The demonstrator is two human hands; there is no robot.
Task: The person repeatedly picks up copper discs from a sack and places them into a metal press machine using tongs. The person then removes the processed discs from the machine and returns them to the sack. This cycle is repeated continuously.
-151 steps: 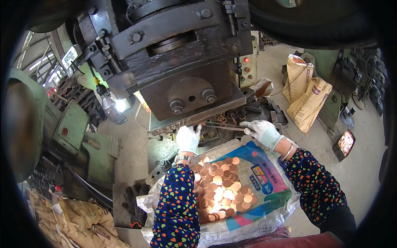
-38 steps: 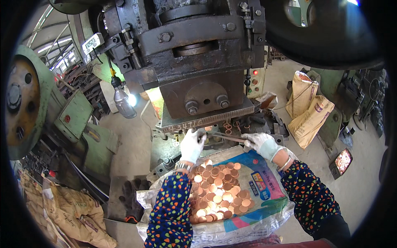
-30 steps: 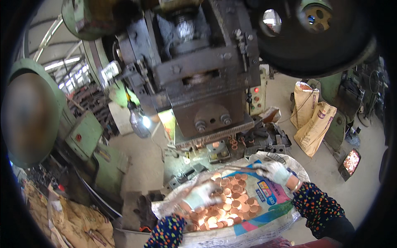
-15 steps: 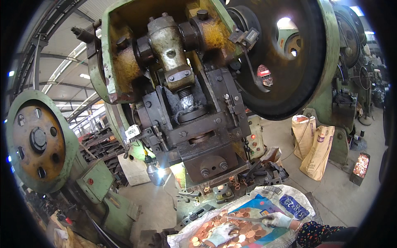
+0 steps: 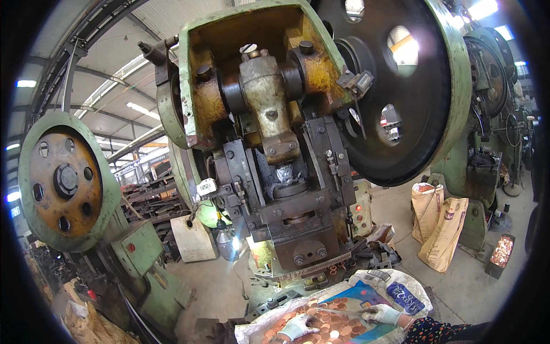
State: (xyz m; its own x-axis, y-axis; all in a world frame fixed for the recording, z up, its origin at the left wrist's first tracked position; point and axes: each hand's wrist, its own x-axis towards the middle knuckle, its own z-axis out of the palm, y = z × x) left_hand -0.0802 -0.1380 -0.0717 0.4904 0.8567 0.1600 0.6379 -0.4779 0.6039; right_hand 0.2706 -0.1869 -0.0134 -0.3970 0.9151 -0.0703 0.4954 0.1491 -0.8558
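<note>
Both my hands wear pale work gloves and are low in the picture, over a white sack sheet spread out below the press. Many round copper discs are heaped on it. At the left part of the heap, my left hand rests with its thumb and fingers apart, touching the discs. My right hand is closed round the end of a thin metal stick, which points left across the discs. Its exact kind is unclear.
A green power press with a large dark flywheel towers ahead. A lit lamp hangs at its left. Two paper sacks and a box of copper pieces stand on the floor to the right. Another press is left.
The whole view has shifted, so the press sits lower and further right. The flywheel's holes have turned. My left hand has drawn left over the discs; my right still holds the stick.
</note>
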